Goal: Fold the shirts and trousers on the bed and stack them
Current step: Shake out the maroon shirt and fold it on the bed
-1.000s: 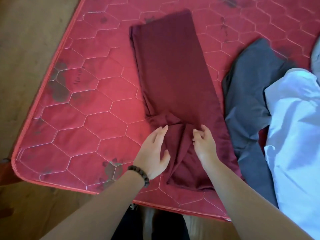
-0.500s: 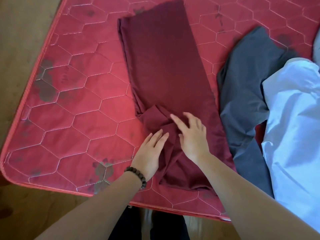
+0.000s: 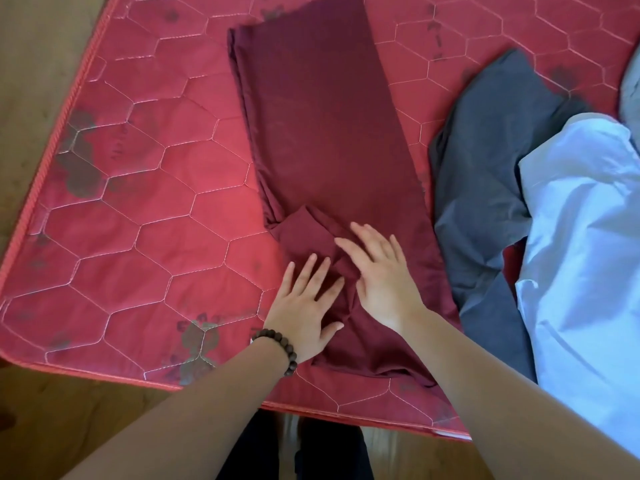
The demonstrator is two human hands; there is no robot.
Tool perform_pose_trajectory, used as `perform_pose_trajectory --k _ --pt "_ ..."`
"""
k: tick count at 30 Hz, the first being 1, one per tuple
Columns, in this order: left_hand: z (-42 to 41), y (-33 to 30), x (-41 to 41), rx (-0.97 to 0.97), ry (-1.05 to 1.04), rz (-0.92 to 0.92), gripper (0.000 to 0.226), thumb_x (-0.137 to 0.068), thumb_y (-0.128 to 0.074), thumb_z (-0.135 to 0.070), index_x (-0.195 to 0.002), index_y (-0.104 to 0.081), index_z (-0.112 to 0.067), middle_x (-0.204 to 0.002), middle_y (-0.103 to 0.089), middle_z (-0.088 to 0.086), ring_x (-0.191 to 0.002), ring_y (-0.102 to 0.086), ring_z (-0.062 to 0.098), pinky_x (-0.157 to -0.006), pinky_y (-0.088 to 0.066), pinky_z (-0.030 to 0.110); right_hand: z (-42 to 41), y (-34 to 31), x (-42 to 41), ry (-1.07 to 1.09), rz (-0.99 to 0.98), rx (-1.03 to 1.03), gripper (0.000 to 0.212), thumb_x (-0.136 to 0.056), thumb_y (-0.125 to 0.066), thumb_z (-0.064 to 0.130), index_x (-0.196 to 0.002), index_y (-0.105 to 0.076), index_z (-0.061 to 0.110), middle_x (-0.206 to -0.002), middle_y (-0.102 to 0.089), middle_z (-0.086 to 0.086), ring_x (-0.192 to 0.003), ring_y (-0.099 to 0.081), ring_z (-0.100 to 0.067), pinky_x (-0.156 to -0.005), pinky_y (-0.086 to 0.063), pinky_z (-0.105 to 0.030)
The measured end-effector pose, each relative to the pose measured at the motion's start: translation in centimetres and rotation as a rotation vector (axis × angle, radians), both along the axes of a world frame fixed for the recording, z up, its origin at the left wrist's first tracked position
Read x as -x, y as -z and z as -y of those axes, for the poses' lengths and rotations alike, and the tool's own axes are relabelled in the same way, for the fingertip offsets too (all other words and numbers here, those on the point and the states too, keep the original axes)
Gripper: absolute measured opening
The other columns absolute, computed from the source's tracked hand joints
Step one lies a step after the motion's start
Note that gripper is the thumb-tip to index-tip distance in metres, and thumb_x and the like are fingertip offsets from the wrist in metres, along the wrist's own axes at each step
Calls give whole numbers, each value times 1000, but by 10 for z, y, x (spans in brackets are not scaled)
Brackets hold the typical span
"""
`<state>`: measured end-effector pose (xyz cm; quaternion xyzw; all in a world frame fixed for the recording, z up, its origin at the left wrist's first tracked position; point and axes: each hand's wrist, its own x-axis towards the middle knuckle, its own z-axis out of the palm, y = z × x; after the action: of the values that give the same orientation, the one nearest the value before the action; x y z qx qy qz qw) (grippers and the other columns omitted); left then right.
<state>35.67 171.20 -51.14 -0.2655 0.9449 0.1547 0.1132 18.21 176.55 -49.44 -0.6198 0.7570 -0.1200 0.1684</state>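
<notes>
Maroon trousers lie lengthwise on the red quilted mattress, legs laid one over the other and pointing away from me. Near their waist end a flap of cloth is tucked over. My left hand, with a bead bracelet on the wrist, rests flat on that flap, fingers spread. My right hand lies flat just beside it on the same maroon cloth, fingers apart. Neither hand grips anything. To the right lie a crumpled dark grey garment and a white shirt partly over it.
The mattress's near edge runs just below my wrists, its left edge beside the wooden floor. A pale grey cloth shows at the far right edge. My dark-trousered legs stand below the mattress edge.
My right hand has uncurled from a pinch and now lies flat on the maroon cloth. My left hand has moved forward onto the tucked flap and spread its fingers.
</notes>
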Motion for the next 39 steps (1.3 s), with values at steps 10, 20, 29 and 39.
perform_pose_trajectory --k 10,20,29,39 --pt "32 -4 -2 121 -50 -131 54 -96 -33 -36 -139 -47 -6 -148 -37 18 -144 -24 32 -117 -21 50 -14 5 13 111 -240 85 32 -85 -42 25 -78 -68 8 -109 -63 -8 -123 -51 -28 -112 -23 -61" --pt "63 20 8 116 -3 140 93 -81 -17 -80 -153 6 -26 -160 13 13 -147 12 33 -120 -3 49 -49 35 41 -197 -257 -203 53 -99 -29 43 -151 -25 34 -160 -18 2 -148 -15 -20 -116 -18 -57" --pt "73 15 -26 58 375 -45 79 -76 -50 -22 -151 -25 -27 -160 -15 9 -148 -5 30 -118 -15 54 -66 6 135 -306 -315 -207 108 -54 -59 -18 -149 -29 25 -157 -27 -4 -144 -26 -23 -114 -27 -50" --pt "81 9 -18 34 418 91 86 -78 -53 -59 -152 -18 -34 -161 -8 6 -149 -1 29 -119 -8 52 -35 10 146 -603 -347 -285 106 -65 -55 -16 -150 -19 37 -161 -9 -1 -148 -6 -22 -117 -9 -48"
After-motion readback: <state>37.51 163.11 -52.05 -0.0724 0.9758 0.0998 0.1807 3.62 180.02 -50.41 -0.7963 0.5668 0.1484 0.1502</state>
